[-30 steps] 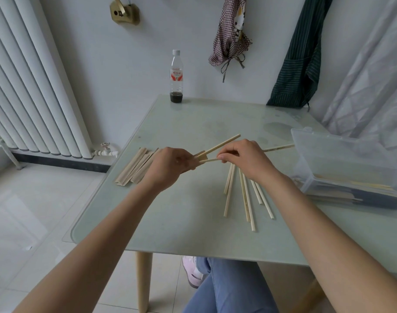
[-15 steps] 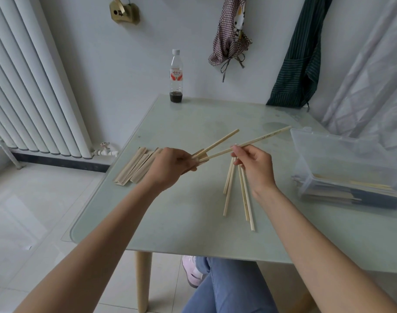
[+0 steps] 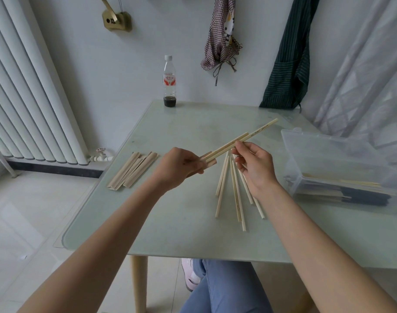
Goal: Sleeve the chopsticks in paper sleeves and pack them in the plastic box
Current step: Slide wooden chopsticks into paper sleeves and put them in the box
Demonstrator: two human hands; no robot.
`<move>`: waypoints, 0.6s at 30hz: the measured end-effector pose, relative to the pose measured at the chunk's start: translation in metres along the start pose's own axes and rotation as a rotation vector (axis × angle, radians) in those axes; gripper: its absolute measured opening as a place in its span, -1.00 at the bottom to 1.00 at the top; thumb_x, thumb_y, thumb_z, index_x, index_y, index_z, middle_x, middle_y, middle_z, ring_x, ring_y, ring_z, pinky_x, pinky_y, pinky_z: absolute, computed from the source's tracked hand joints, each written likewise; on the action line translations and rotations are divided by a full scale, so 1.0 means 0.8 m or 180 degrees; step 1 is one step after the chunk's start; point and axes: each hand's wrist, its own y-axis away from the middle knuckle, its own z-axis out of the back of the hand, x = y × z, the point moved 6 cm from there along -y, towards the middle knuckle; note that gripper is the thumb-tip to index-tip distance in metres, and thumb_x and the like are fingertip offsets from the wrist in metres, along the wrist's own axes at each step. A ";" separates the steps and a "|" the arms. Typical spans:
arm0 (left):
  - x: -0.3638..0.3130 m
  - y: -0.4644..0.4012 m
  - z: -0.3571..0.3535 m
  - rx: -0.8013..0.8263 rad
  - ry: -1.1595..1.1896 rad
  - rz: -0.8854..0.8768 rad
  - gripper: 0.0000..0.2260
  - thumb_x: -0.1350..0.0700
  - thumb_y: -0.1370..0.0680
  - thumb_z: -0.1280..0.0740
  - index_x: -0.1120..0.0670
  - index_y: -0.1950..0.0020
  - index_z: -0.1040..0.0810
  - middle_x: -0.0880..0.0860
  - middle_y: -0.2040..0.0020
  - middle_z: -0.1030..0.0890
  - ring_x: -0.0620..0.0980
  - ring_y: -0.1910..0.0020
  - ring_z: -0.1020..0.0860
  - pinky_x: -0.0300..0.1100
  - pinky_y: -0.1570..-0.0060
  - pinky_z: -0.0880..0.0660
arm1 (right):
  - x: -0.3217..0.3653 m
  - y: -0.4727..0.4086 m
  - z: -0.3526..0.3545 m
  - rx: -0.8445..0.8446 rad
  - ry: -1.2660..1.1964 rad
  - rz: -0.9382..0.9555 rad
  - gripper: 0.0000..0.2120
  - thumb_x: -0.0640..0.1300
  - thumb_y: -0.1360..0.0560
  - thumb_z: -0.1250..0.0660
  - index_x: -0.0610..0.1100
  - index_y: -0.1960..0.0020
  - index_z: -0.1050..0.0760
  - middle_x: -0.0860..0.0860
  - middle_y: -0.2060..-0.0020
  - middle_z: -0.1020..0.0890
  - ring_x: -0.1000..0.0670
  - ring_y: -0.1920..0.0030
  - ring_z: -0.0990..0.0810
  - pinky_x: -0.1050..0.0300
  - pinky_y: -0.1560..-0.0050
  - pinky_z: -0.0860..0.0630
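Second chopstick [image 3: 258, 131], half a second ago angled apart from first, now lies parallel against first chopstick [image 3: 227, 144]; both tips entering paper sleeve [image 3: 210, 160].

Left hand [image 3: 181, 168] grips sleeve, fingers curled round it. Right hand [image 3: 255, 164] pinches second chopstick near mid-shaft with fingertips.

Pair aligned, so push into sleeve likely next.

Loose chopsticks [image 3: 234, 188] fanned on counter [image 3: 170, 213] under right hand. Spare sleeves [image 3: 132, 170] stacked at left. Plastic box [image 3: 342, 168] at right, open, some sleeved pairs inside.

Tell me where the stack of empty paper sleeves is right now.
In the head view the paper sleeves lie on the table's left side, just left of the left hand, near the edge facing the radiator.
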 end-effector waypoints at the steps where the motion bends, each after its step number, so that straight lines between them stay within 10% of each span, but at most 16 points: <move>1: -0.003 -0.002 -0.004 0.0011 0.0022 -0.0006 -0.81 0.05 -0.54 -0.34 0.09 0.19 -0.67 0.07 0.28 -0.62 -0.05 0.33 -0.45 -0.36 0.34 -0.31 | -0.001 0.002 0.000 0.0044 0.0038 -0.0009 -0.90 -0.18 -0.51 -0.35 -0.10 0.19 -0.55 0.04 0.33 -0.58 0.12 0.33 -0.46 0.27 0.21 -0.42; 18: -0.068 -0.031 -0.072 0.0268 0.0397 -0.0081 -0.85 0.16 -0.52 -0.37 0.20 0.16 -0.68 0.20 0.16 -0.68 0.21 0.04 -0.62 0.13 -0.14 -0.51 | 0.028 -0.002 0.090 -0.0148 -0.0106 -0.0240 -0.92 -0.17 -0.48 -0.38 -0.11 0.20 -0.57 0.05 0.38 -0.60 0.15 0.38 -0.45 0.32 0.28 -0.41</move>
